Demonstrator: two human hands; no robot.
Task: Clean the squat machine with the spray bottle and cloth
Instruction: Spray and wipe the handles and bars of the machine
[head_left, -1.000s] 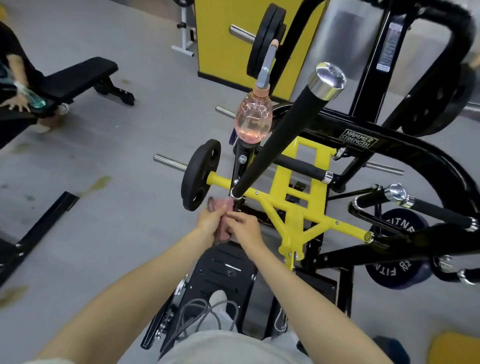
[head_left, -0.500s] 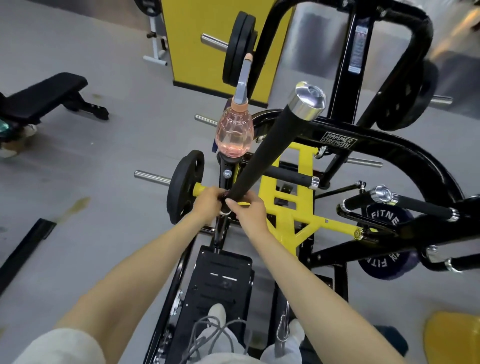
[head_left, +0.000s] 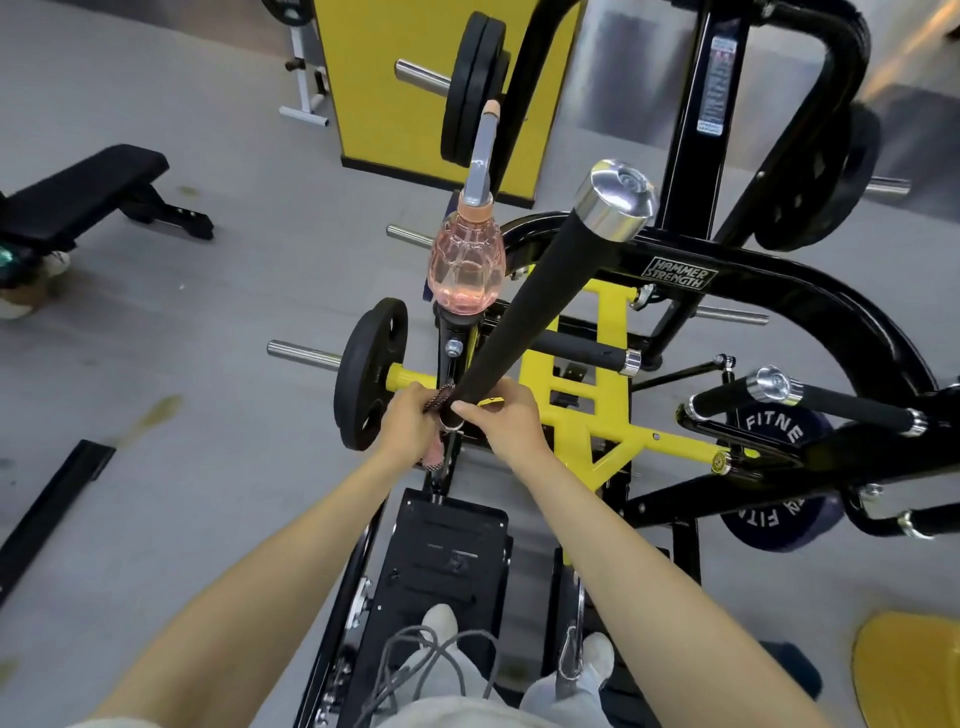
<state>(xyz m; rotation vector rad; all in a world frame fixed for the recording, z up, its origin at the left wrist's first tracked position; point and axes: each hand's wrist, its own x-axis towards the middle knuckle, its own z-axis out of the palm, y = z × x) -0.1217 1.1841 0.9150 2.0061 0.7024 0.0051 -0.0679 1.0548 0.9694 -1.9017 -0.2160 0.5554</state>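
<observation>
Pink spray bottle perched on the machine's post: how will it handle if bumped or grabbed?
Probably tippy: the spray bottle stands on a narrow black post with a tall nozzle above. Likely light: clear plastic, liquid seemingly low. Rounded body may roll if it falls.

Spray bottle (head_left: 466, 270) upright (pink); cloth (head_left: 435, 402) against handle (head_left: 524, 322).

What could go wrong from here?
1. Bottle sits perched on a post right beside the handle; wiping upward could knock it off.
2. Cloth tail dangles below the left hand beside the post and could snag.
3. Right hand grips the handle base; if the handle swings, fingers might get pinched.
</observation>
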